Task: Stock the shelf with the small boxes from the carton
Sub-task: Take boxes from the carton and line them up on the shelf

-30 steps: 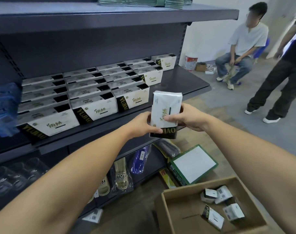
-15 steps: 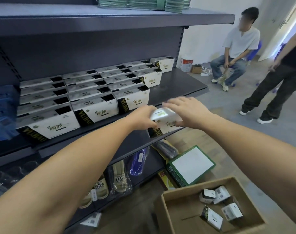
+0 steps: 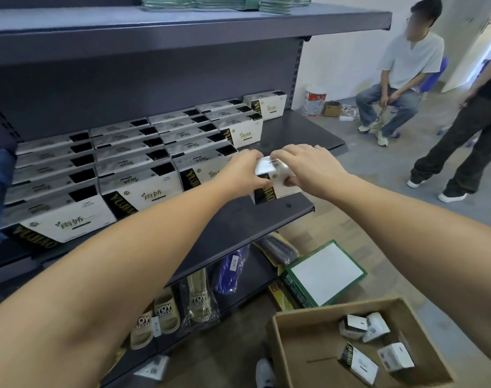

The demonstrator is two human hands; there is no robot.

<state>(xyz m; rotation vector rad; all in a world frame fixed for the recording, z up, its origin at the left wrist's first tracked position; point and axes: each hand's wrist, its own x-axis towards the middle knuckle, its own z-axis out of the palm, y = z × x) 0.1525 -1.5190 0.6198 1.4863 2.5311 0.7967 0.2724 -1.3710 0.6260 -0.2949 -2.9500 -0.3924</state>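
Shelving point(image 3: 266, 217) of dark grey metal fills the left and middle of the view, its middle shelf carrying rows of white-and-black boxes point(image 3: 138, 163) packed side by side from the left end to past the centre, the right end of the board bare. The top shelf point(image 3: 182, 26) holds a stack of green packs point(image 3: 224, 2). On the lowest level lie bagged slippers point(image 3: 166, 317) and a purple bagged item point(image 3: 230, 273). Grey floor runs off to the right, where a seated person point(image 3: 401, 77) in a white shirt sits by the white wall and a standing person point(image 3: 462, 141) in dark trousers is at the frame's edge. A green-edged flat box point(image 3: 326, 271) leans on the floor beside the shelving.

In the lower right stands the open carton point(image 3: 294, 357), with a few small boxes point(image 3: 359, 362) loose inside.

Both bare forearms reach forward from the bottom corners and meet at the front edge of the middle shelf. The left hand point(image 3: 241, 172) grips the left side of one small box point(image 3: 275, 183), thumb on its front. The right hand point(image 3: 308, 166) lies over the top with fingers curled round the right side. The box sits on the shelf just right of the front row, between the two hands.
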